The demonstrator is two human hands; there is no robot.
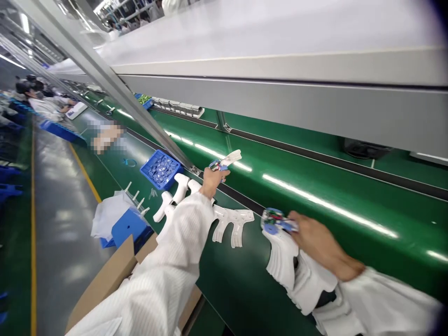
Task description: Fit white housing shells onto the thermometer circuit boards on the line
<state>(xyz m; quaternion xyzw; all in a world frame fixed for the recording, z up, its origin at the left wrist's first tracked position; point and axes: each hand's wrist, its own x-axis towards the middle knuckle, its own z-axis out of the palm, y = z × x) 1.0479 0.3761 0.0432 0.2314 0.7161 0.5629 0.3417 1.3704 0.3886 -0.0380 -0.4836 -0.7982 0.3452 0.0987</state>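
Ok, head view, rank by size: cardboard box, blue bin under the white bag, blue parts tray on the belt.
Cardboard box largest.
The blue bin and blue parts tray look alike; nearness to the camera leaves them unranked.

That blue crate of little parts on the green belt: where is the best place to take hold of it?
Probably by the rim of the blue crate, on two opposite sides, coming from above. It is shallow and open-topped, sits flat on the green belt, and its raised walls give an edge clear of the parts inside.
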